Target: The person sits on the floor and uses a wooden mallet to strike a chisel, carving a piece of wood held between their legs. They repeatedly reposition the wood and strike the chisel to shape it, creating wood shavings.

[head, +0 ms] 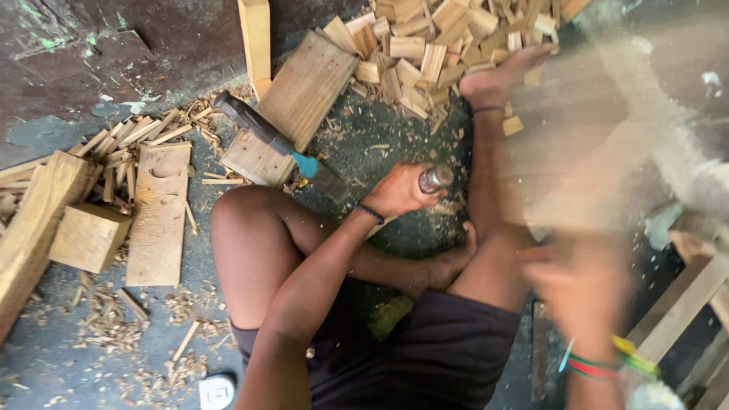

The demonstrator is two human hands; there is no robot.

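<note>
I sit on the floor with my legs folded. My left hand (399,190) is closed around a tool with a round metal end (435,178), held just above the floor between my knee and shin. My right hand (585,292), with coloured bands at the wrist, is smeared by motion at the lower right. A large pale wooden piece (592,152) is blurred just above it. Whether that hand grips the piece I cannot tell. My foot (497,80) rests against a heap of small wood blocks (433,45).
A dark-handled tool with a blue band (266,133) lies across a wooden board (304,87). Planks and blocks (156,216) lie at the left among shavings and splinters. More timber (683,304) stands at the right. A small white object (216,392) lies by my thigh.
</note>
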